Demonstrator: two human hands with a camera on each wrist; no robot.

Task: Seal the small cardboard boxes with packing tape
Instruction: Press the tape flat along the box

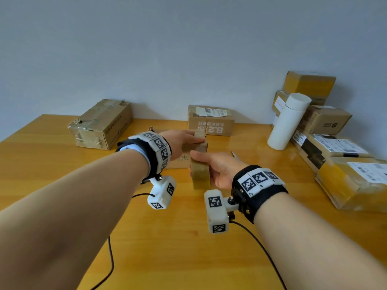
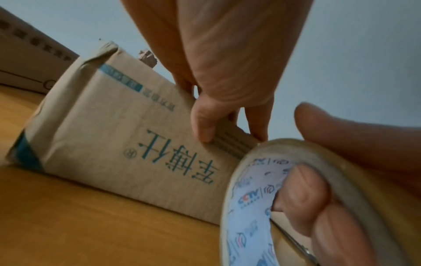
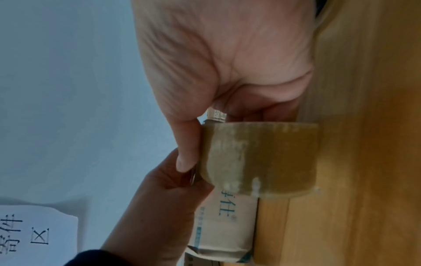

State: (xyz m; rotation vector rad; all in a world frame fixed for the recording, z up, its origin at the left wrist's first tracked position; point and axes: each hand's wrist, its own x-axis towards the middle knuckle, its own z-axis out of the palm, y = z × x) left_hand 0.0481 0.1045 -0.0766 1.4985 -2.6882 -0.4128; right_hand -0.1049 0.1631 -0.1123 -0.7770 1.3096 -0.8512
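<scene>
Holding: R hand (image 1: 217, 170) grips tape roll (image 1: 201, 174), thumb on top
L hand (image 1: 180, 143): fingertips pinch box (image 2: 127, 136) top edge, box on bench (image 1: 62, 164)

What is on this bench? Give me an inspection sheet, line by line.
Surface: wooden table, glossy.
Job's things: small box lying on the table; tape roll held beside it.
Clutter: other boxes at the back and right; white tube leaning on the right stack; metal tool, partly hidden.
Grippers: left hand with fingers pinching the small box's end; right hand gripping the tape roll.
Cables: black leads from the wrist cameras.
Surroundings: plain wall; paper sign.
</scene>
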